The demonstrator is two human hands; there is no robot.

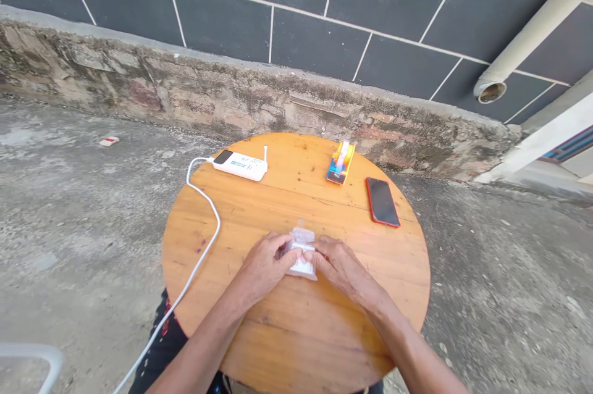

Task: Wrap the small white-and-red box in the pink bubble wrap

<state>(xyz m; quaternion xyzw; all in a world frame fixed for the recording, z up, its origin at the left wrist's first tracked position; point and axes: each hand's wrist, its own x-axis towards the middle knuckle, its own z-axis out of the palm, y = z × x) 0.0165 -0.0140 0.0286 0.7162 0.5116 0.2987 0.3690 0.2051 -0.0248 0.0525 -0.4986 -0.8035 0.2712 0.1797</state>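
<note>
A small white item in clear bubble wrap (303, 267) lies on the round wooden table (296, 332), close to its middle. My left hand (269, 258) closes on the left side of the packet, with the thumb pressed on top. From the right, my right hand (337, 259) grips it too, its thumb and forefinger on the wrap. Both thumbs almost meet over the packet. A loose flap of the clear wrap sticks out beyond my fingers, away from me. What is inside the wrap cannot be made out.
At the table's far side stand a yellow and blue tape dispenser (341, 163) and a white power strip (241, 165), whose white cable (217, 215) runs down the left edge. A red-cased phone (382, 202) lies right. Behind is a stone-based wall (278, 100).
</note>
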